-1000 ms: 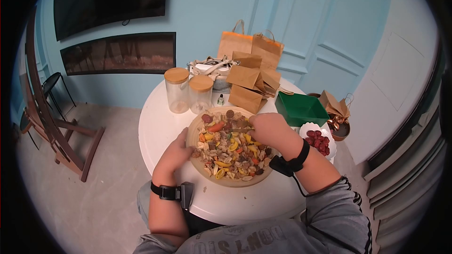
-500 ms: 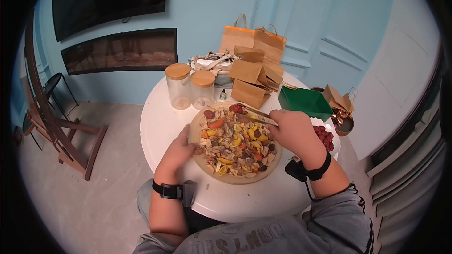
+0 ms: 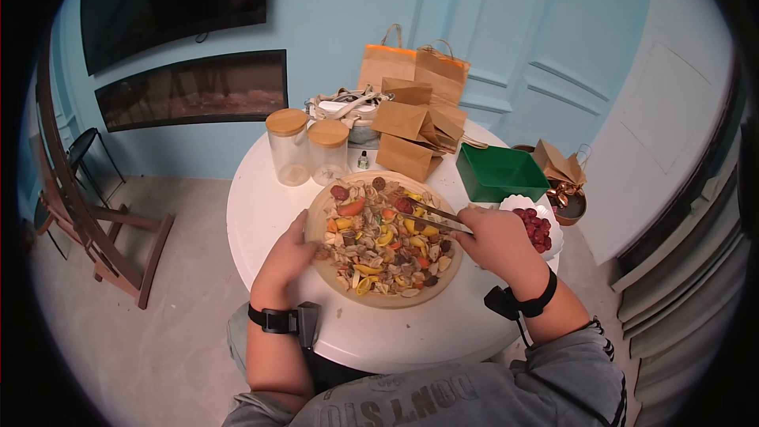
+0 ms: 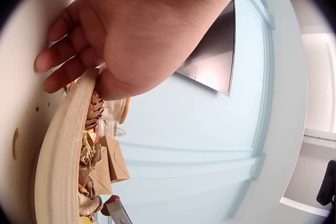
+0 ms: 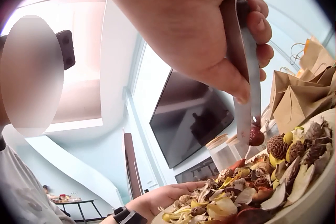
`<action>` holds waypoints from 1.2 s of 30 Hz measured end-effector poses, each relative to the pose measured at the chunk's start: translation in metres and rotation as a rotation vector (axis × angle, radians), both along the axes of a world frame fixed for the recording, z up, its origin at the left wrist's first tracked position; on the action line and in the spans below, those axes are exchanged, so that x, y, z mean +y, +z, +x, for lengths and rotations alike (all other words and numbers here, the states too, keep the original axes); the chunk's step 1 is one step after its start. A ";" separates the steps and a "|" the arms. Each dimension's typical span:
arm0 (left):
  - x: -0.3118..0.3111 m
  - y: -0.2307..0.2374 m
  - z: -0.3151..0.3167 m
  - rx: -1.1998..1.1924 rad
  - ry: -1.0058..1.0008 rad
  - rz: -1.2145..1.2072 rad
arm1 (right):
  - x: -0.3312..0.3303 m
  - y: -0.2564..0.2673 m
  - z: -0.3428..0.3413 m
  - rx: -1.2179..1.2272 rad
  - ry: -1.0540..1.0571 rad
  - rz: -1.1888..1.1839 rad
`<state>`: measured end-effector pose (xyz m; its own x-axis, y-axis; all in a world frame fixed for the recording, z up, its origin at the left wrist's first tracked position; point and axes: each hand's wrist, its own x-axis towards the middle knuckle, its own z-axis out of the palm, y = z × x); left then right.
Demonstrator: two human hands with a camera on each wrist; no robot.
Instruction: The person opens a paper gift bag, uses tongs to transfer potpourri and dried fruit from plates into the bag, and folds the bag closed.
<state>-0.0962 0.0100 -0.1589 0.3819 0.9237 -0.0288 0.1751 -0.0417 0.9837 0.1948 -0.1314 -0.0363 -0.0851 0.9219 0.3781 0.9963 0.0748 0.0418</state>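
My right hand (image 3: 502,241) grips metal tongs (image 5: 247,71), thumb on one arm and fingers curled round the other. Between the tong tips sits a dark red jujube (image 5: 256,136), above the mixed dried petals and pine cones. These fill a round wooden tray (image 3: 381,303) on the white table. At the tray's left edge, my left hand (image 3: 288,257) holds the rim (image 4: 60,155), its thumb over the top and its fingers outside and below. A small pine cone (image 4: 95,111) lies just inside, by that thumb.
Right of the tray stand a white scalloped bowl of jujubes (image 3: 535,229) and a green bin (image 3: 502,174). Behind it are two glass jars with wooden lids (image 3: 288,120), a small bottle (image 3: 363,160) and brown paper bags (image 3: 407,156). A pot (image 3: 571,209) stands beyond the bowl.
The tongs have picked a jujube out of the dried mix and lifted it. My right hand has drawn back to the right and toward me. The left hand stays on the rim.
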 end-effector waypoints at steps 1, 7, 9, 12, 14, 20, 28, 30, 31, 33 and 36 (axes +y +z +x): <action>0.001 -0.001 0.001 0.000 -0.005 0.001 | -0.002 0.000 0.000 -0.014 -0.018 -0.006; 0.004 -0.007 -0.001 0.033 0.004 0.070 | -0.031 0.015 0.023 0.067 -0.181 0.146; 0.004 -0.006 -0.002 0.063 0.012 0.088 | -0.048 0.029 0.034 0.212 -0.333 0.110; 0.002 -0.005 -0.001 0.042 0.031 0.075 | -0.068 0.016 0.079 0.215 -0.587 0.112; -0.001 0.002 0.000 0.037 0.034 0.069 | -0.078 0.006 0.098 0.066 -0.757 0.023; -0.001 -0.004 0.000 0.014 0.033 0.051 | -0.072 0.015 0.059 0.088 -0.651 -0.063; 0.002 -0.003 0.000 -0.040 -0.011 -0.012 | 0.004 0.017 -0.015 0.118 -0.041 0.003; 0.003 -0.006 0.000 -0.030 0.009 0.031 | 0.033 0.013 -0.031 0.095 0.048 -0.076; 0.004 -0.007 0.000 -0.026 0.012 0.036 | 0.046 0.013 -0.039 0.099 0.052 -0.071; 0.005 -0.008 0.000 -0.008 -0.001 0.069 | 0.068 0.014 -0.053 0.103 0.055 -0.195; 0.005 -0.005 0.000 0.008 -0.005 0.066 | 0.096 0.001 -0.058 0.089 0.091 -0.235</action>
